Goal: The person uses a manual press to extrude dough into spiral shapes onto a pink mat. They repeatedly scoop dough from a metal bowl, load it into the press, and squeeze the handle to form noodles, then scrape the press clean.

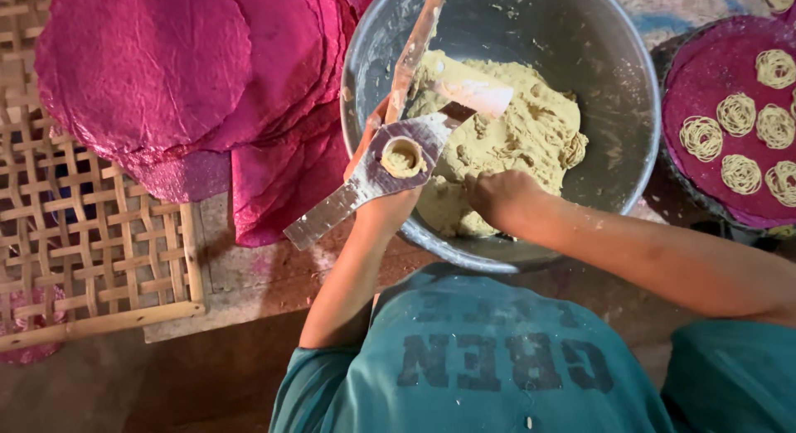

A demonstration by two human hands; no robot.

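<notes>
Left hand [383,208] grips the half-filled dough press [396,161]; right hand [496,197] clutches dough [514,126] in the bowl [377,43]; several spirals [736,114] already lie pressed.

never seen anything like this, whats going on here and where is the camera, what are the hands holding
There is no machine here: a person works with two bare hands, and the single picture comes from a camera worn on their head, looking straight down.

The left hand holds a metal press with long flat handles and a round cup filled with dough. The right hand digs into a heap of pale dough in a big metal bowl.

To the left, round pink cloths lie stacked over a woven bamboo mat. To the right, another pink-covered tray carries small spirals of pressed dough.
</notes>
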